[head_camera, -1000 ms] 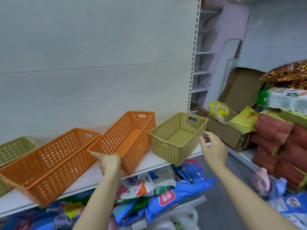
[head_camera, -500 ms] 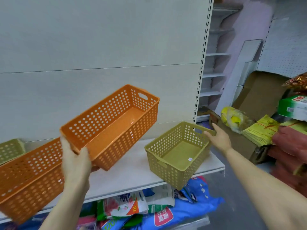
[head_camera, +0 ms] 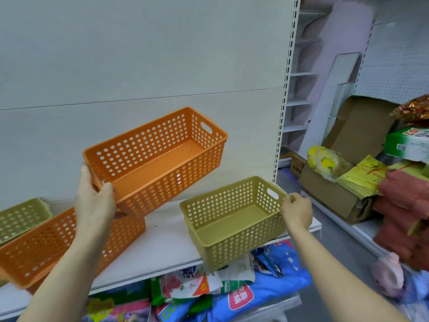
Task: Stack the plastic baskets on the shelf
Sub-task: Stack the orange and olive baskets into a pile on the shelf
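Observation:
My left hand (head_camera: pixel 94 203) grips the near end of a long orange perforated basket (head_camera: pixel 160 156) and holds it tilted in the air above the white shelf (head_camera: pixel 157 247). Below it, a second orange basket (head_camera: pixel 46 247) lies on the shelf at the left, partly hidden by my forearm. My right hand (head_camera: pixel 297 211) pinches the far right rim of an olive-green basket (head_camera: pixel 234 219) that rests on the shelf's right end and overhangs the front edge. Another olive-green basket (head_camera: pixel 22 217) sits at the far left by the back panel.
The shelf's pale back panel (head_camera: pixel 139 66) rises behind the baskets, with a slotted upright (head_camera: pixel 286 94) at its right end. Colourful bags (head_camera: pixel 232 296) fill the level below. Cardboard boxes (head_camera: pixel 334 196), yellow packs and red packages crowd the right side.
My left hand has lifted the long orange basket off the shelf and now holds it higher, over the other orange one. My right hand has reached the olive-green basket's rim and closed on it.

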`<state>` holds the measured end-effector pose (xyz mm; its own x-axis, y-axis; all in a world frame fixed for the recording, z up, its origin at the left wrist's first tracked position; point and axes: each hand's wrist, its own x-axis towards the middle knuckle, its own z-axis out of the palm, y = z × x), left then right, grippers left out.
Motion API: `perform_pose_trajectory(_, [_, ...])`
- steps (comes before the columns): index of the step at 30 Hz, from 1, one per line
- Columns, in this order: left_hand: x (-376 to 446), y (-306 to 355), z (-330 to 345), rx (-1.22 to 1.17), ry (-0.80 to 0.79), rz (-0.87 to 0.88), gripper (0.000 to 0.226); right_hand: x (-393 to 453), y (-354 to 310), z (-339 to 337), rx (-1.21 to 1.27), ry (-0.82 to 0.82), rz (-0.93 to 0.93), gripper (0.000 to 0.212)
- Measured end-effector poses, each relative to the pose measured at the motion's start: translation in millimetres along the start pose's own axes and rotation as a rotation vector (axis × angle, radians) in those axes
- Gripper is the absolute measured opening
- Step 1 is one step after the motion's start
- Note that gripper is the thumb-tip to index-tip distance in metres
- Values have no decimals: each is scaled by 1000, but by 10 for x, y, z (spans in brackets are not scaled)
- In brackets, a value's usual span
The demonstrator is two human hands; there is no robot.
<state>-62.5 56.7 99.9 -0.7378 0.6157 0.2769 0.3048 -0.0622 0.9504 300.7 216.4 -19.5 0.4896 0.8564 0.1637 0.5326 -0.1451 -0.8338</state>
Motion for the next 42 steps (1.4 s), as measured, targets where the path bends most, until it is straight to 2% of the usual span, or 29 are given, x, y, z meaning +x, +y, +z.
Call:
perform_pose_trajectory(4, [85,71,-88,-27,-102,-25,57,-462,-167,146,63,108,80,37])
perform_pose_trajectory(9, [167,26,5,-38,-219,-35,76,-741,-393,285,109,208,230,37])
perform_pose_trajectory(14, [116,113,231,-10,-367,-46,60,-823,-552,385,108,217,271,36])
perform_pose_trajectory(18, [48,136,371,-6,-424,-51,53,-736,-496,370,117,150,215,31])
perform_pose_trajectory(21, [92,142,439,33,-458,-51,50,-643,-532,176,281,151,218,34])
perform_pose_trajectory(23, [110,151,479,45,-483,-51,51,-592,-676,-6,590,139,133,39])
perform_pose_trajectory(25, [132,145,535,63,-515,-48,53,-545,-871,-183,905,-68,39,45])
perform_pose_trajectory(26, [131,142,568,65,-521,-55,53,-512,-935,-234,940,-164,-11,42])
perform_pose_trajectory(28, [98,89,631,43,-500,-88,53,-427,-957,-222,820,-226,-83,38])
perform_pose_trajectory(31, [-43,-52,650,-40,-551,-91,51,-352,-792,-80,667,-182,-77,39])
perform_pose_trajectory(36, [-258,-366,599,-36,-623,-41,64,-362,-642,-27,584,-161,-82,37])
perform_pose_trajectory(39, [-323,-548,556,-11,-590,49,55,-307,-657,-101,528,-145,-128,36])
perform_pose_trajectory(42, [-298,-656,592,26,-526,27,57,-306,-657,-71,435,-144,-161,34])
